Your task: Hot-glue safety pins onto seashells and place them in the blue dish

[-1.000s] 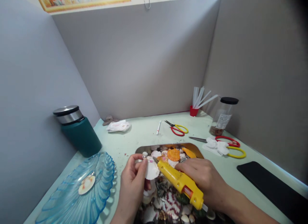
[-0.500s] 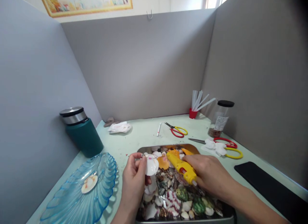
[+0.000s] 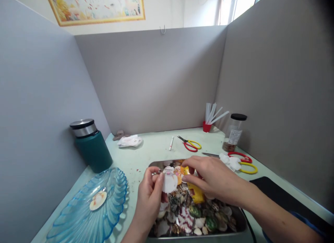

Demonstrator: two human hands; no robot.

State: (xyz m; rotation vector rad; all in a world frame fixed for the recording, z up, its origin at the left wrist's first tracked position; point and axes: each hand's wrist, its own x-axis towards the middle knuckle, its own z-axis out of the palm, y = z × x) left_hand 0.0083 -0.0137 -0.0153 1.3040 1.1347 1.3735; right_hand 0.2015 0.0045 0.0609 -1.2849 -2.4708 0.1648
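Note:
Pinched in my left hand [image 3: 150,190] is a white scallop shell [image 3: 170,183], held over the tray with its pale face toward me. A thin metallic piece, too small to make out, shows at its upper edge by my fingertips. My right hand [image 3: 208,175] hovers to the right of it, thumb and forefinger apart and pointing at the shell. Beneath that hand lies a yellow hot glue gun [image 3: 195,193] on the heaped seashells [image 3: 185,217]; my fingers partly cover it. The metal tray [image 3: 198,235] of shells is below both hands.
At left stand a blue scalloped glass dish [image 3: 112,215] bearing one shell [image 3: 98,200] and a green bottle [image 3: 94,150]. Behind are a tissue pack [image 3: 129,141], a marker [image 3: 171,143], scissors [image 3: 191,144], glue sticks [image 3: 212,114] and a jar [image 3: 233,133]. Grey partitions [image 3: 156,83] enclose the table.
My right hand has let go of the glue gun, which now rests on the shells, and has moved left toward the scallop shell. My left hand has shifted slightly right with it.

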